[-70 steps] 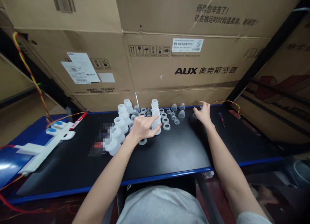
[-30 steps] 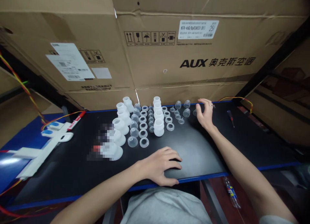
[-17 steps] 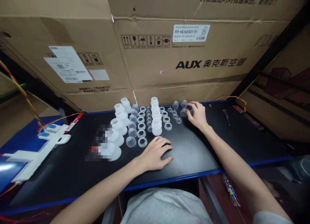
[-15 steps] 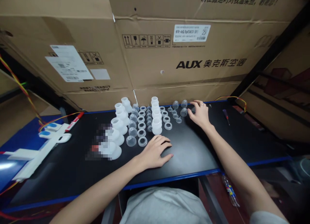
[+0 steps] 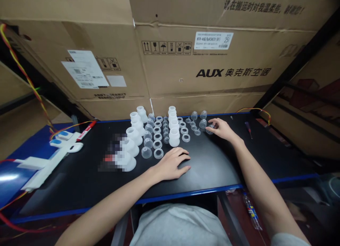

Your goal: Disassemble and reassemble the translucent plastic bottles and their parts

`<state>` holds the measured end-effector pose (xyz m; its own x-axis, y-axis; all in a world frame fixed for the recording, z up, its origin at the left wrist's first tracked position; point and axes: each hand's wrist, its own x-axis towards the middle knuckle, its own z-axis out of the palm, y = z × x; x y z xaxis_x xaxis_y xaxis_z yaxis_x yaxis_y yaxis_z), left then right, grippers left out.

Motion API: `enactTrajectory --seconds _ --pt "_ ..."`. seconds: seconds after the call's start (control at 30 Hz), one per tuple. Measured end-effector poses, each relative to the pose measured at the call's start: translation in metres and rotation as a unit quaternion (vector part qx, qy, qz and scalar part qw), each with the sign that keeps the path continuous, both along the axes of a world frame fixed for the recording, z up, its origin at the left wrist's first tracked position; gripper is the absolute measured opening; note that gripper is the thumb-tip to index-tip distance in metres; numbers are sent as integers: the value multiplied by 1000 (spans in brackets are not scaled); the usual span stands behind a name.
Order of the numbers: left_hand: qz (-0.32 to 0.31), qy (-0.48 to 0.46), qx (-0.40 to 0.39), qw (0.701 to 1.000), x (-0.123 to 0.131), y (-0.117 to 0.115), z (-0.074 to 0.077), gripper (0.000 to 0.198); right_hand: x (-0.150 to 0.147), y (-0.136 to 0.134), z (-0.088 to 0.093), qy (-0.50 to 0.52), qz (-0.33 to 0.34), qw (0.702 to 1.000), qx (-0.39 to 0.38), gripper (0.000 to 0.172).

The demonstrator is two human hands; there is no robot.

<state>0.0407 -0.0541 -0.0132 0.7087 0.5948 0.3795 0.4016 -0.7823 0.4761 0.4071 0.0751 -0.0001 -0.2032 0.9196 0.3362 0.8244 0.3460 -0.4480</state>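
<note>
My right hand (image 5: 223, 129) has its thumb and fingers round a small clear dome cap (image 5: 210, 130) at the right end of the laid-out parts. The fingers partly hide that cap. My left hand (image 5: 174, 163) lies palm down on the black table, fingers spread, holding nothing. Just beyond it stands a row of white translucent bottles (image 5: 174, 137). Clear rings (image 5: 186, 138), small clear nipple-shaped pieces (image 5: 197, 132) and other dome caps (image 5: 203, 123) lie between the bottles and my right hand.
Left of centre are more bottles (image 5: 134, 136), dome caps (image 5: 146, 152) and rings (image 5: 158, 153) in rows. A white power strip (image 5: 50, 168) and a red marker (image 5: 86, 130) lie at the left. A screwdriver (image 5: 248, 129) lies at the right. A cardboard box (image 5: 164, 68) backs the table (image 5: 212, 164).
My right hand has come slightly nearer with the dome cap, which now shows under its fingertips. My left hand has stayed in place on the table. The view has shifted a little.
</note>
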Motion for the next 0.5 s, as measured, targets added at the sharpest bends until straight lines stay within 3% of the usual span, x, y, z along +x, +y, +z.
enactTrajectory --seconds 0.2,0.37,0.5 --pt "-4 1 9 1000 -1 -1 -1 28 3 -6 3 31 2 1000 -6 53" --pt "-9 1 14 1000 -2 -2 0 27 -1 -14 12 91 43 995 -28 57" --pt "-12 4 18 1000 -3 -1 -1 26 -8 -20 19 96 31 994 31 47"
